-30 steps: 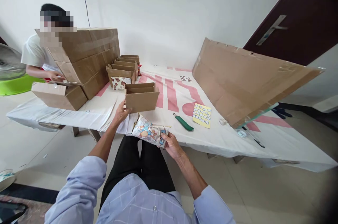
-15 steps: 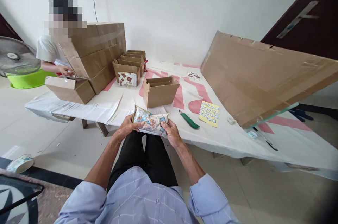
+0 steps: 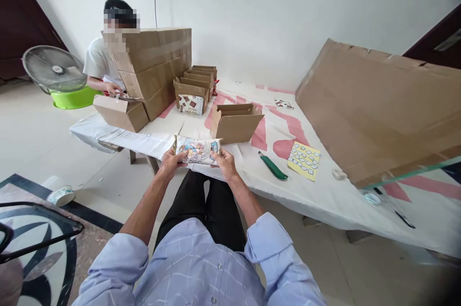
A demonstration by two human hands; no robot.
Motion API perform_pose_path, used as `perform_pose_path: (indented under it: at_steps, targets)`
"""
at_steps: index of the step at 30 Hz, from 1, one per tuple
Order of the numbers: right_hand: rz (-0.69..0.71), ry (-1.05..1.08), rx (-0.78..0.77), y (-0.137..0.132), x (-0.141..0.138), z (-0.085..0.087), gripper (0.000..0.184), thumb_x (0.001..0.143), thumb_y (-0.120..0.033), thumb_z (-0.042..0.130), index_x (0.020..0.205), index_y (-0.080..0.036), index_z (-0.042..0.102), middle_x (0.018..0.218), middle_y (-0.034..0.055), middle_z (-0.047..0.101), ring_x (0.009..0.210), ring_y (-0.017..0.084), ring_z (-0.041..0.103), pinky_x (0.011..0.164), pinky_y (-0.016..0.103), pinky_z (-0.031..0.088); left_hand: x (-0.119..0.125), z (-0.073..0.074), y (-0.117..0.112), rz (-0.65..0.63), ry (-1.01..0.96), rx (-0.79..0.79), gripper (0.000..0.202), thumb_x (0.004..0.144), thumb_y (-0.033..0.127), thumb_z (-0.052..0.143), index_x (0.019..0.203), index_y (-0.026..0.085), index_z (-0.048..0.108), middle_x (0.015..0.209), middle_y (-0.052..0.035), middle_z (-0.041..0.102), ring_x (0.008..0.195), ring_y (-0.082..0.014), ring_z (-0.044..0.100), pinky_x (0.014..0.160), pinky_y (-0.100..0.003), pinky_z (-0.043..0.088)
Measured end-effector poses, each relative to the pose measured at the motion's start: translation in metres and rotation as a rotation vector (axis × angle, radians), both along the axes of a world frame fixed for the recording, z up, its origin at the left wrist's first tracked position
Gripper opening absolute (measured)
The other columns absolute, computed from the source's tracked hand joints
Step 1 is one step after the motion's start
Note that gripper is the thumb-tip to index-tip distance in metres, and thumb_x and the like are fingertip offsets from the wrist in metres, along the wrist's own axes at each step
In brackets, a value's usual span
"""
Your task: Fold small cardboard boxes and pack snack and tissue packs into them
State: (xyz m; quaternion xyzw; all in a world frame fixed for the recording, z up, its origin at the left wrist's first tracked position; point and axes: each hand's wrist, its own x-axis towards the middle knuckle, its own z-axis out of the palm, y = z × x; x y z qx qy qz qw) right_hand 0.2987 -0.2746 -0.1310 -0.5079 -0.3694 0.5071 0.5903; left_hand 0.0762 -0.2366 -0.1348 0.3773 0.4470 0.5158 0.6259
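The left hand (image 3: 172, 163) and right hand (image 3: 224, 163) grip opposite ends of a printed packet (image 3: 196, 150) over the tabletop's (image 3: 248, 167) near edge, outside the unclosed carton (image 3: 236, 130) at its two o'clock, with other unclosed cartons (image 3: 191, 89) at twelve.

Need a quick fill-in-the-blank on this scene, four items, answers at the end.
1. The person's right hand and ____ hand both hold the packet.
2. The patterned sheet on the table is ____.
3. The knife beside that sheet has a ____ handle.
4. The open box nearest the packet stands to the person's ____ of the row of boxes.

Missing words: left; yellow; green; right.
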Motion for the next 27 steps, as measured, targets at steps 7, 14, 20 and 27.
perform_pose_path:
  at_steps: [7, 14, 20, 27]
  targets:
    - [-0.003, 0.049, -0.062, 0.002, 0.007, -0.033, 0.068, 0.057, -0.069, 0.097, 0.101, -0.02, 0.079, 0.086, 0.0045, 0.082, 0.082, 0.027, 0.078, 0.064, 0.036, 0.066, -0.009, -0.023, -0.003, -0.071, -0.065, -0.015, 0.059, 0.056, 0.035, 0.106, 0.102, 0.013, 0.075, 0.093, -0.0073, 0.081, 0.074, -0.0189, 0.076, 0.056, -0.026, 0.065]
    - [-0.001, 0.009, -0.055, 0.001, 0.012, -0.051, 0.07, 0.061, -0.075, 0.093, 0.101, -0.021, 0.078, 0.091, 0.0073, 0.084, 0.091, 0.032, 0.081, 0.071, 0.04, 0.067, -0.009, -0.044, -0.009, -0.075, -0.03, -0.022, 0.064, 0.056, 0.042, 0.108, 0.105, 0.014, 0.077, 0.094, -0.0064, 0.082, 0.077, -0.0197, 0.078, 0.059, -0.025, 0.065]
    - [-0.004, -0.044, -0.077, 0.001, 0.011, -0.06, 0.067, 0.061, -0.076, 0.091, 0.098, -0.021, 0.076, 0.092, 0.0062, 0.083, 0.094, 0.029, 0.079, 0.075, 0.037, 0.066, -0.013, -0.06, -0.016, -0.053, 0.04, -0.061, 0.066, 0.054, 0.05, 0.108, 0.1, 0.014, 0.076, 0.082, -0.0058, 0.081, 0.067, -0.0208, 0.078, 0.053, -0.025, 0.061]
    - [0.005, -0.092, -0.1, 0.004, 0.012, -0.048, 0.068, 0.063, -0.077, 0.087, 0.1, -0.021, 0.077, 0.096, 0.0066, 0.082, 0.093, 0.03, 0.079, 0.068, 0.037, 0.067, -0.01, -0.045, -0.004, -0.029, 0.084, -0.004, 0.065, 0.056, 0.052, 0.105, 0.1, 0.014, 0.076, 0.079, -0.006, 0.079, 0.063, -0.0202, 0.075, 0.049, -0.026, 0.059]
